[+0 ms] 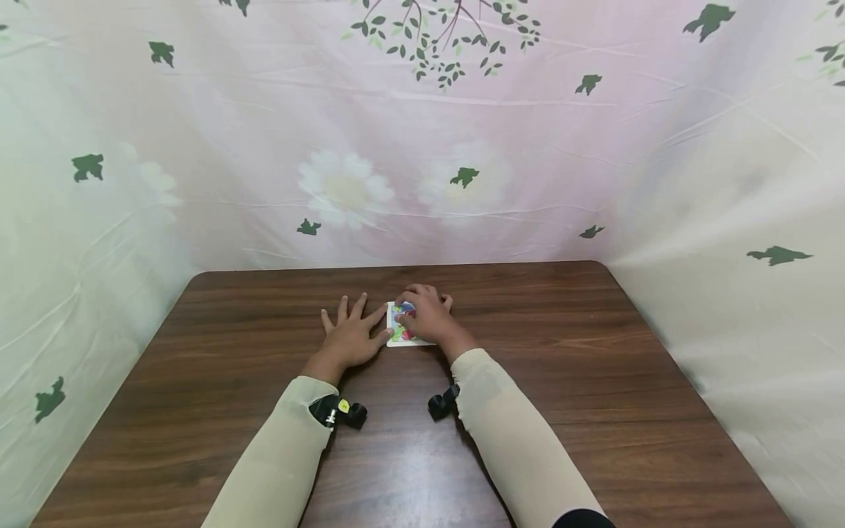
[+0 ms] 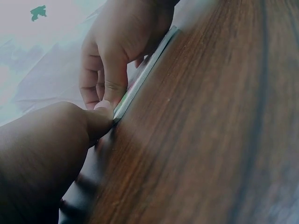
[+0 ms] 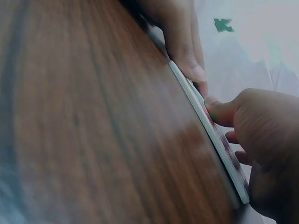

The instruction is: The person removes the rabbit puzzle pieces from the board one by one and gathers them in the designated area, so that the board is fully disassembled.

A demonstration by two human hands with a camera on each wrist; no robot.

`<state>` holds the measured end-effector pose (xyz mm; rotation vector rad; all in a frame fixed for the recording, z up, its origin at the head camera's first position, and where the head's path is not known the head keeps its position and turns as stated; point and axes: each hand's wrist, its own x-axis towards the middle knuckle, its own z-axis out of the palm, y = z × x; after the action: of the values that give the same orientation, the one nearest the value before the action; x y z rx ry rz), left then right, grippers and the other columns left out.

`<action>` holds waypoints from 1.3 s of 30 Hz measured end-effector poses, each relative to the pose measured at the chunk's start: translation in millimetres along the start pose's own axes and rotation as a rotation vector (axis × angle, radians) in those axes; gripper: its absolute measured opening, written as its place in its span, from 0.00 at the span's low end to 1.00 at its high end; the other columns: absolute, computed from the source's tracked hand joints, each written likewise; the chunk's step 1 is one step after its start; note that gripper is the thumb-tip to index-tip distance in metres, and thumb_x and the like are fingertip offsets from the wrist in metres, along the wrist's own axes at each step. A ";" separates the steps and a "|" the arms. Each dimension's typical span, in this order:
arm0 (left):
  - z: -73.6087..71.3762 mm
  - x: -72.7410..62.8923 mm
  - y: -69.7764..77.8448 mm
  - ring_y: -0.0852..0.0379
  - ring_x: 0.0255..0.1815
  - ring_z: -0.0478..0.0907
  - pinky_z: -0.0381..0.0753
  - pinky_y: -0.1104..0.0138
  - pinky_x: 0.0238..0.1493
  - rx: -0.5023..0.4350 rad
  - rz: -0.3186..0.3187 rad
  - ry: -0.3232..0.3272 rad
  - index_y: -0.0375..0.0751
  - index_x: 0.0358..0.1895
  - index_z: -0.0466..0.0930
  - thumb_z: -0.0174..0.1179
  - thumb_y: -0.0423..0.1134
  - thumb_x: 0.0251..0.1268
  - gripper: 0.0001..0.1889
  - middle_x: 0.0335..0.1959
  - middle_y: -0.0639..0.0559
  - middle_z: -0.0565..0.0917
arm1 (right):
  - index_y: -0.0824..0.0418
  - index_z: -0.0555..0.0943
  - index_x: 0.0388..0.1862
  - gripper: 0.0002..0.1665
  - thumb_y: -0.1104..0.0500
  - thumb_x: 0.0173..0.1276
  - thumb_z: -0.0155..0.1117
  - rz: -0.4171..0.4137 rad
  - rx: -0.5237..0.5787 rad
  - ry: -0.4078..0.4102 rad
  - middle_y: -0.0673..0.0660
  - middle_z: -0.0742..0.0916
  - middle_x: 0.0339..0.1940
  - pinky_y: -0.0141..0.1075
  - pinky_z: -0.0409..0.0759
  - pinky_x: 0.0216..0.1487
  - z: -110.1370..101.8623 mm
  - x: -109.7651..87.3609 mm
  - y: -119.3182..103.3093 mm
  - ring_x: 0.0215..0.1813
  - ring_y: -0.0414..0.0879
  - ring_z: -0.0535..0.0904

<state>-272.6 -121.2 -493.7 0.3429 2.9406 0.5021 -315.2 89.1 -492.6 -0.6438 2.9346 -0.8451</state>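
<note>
A thin flat board [image 1: 400, 334] with a white border and a bright, multicoloured picture lies on the table. My left hand [image 1: 350, 339] rests on the wood at its left, fingers spread, with the thumb right at the board's edge. My right hand [image 1: 429, 315] is over the board and covers much of its right part. In the right wrist view, the right thumb [image 3: 219, 112] bears on the printed top, with the other fingers bent behind it. I cannot tell whether that hand pinches anything. The board's pale side edge [image 2: 149, 70] shows in the left wrist view.
The brown wood-grain table [image 1: 561, 367] has rounded far corners. Behind it and on both sides hangs a pale cloth [image 1: 231, 147] printed with green birds, leaves and white flowers. Each wrist carries a small black camera [image 1: 356, 416] on a band.
</note>
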 end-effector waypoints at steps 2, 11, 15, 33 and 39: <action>-0.3 -0.2 0.1 0.26 0.92 0.30 0.26 0.20 0.80 -0.001 -0.001 -0.002 0.65 0.89 0.57 0.47 0.68 0.85 0.36 0.94 0.41 0.43 | 0.49 0.85 0.62 0.15 0.48 0.81 0.68 0.011 0.011 -0.002 0.58 0.74 0.83 0.74 0.49 0.79 0.1 0.6 -0.7 0.87 0.63 0.60; -0.1 0.0 -1.7 0.26 0.92 0.30 0.26 0.20 0.80 0.001 0.003 -0.007 0.65 0.89 0.56 0.47 0.68 0.85 0.36 0.94 0.41 0.43 | 0.48 0.85 0.59 0.13 0.50 0.81 0.69 0.050 0.036 -0.019 0.57 0.73 0.84 0.74 0.46 0.81 -0.4 2.2 -4.5 0.88 0.63 0.59; -1.9 -0.2 -1.5 0.26 0.92 0.29 0.25 0.20 0.80 -0.004 0.003 -0.007 0.66 0.89 0.56 0.47 0.68 0.85 0.36 0.94 0.41 0.43 | 0.48 0.84 0.55 0.09 0.51 0.81 0.69 0.053 0.050 -0.019 0.57 0.73 0.84 0.74 0.44 0.81 -0.8 3.4 -5.5 0.88 0.64 0.58; 0.0 0.5 -2.3 0.26 0.92 0.28 0.24 0.20 0.80 -0.002 0.002 -0.015 0.65 0.89 0.56 0.47 0.67 0.85 0.36 0.94 0.41 0.42 | 0.41 0.84 0.69 0.18 0.48 0.84 0.65 0.061 -0.011 -0.067 0.56 0.71 0.85 0.75 0.46 0.81 -2.0 2.2 -6.4 0.89 0.64 0.57; -0.7 0.2 -1.3 0.27 0.93 0.28 0.25 0.21 0.80 0.012 -0.005 -0.017 0.66 0.89 0.55 0.46 0.68 0.85 0.36 0.94 0.42 0.42 | 0.42 0.84 0.67 0.17 0.48 0.83 0.66 0.051 -0.022 -0.052 0.56 0.72 0.84 0.75 0.47 0.81 -0.9 3.2 -5.6 0.89 0.64 0.58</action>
<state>-273.2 -122.6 -493.5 0.3400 2.9283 0.4788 -316.1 84.1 -488.7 -0.5795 2.9047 -0.7807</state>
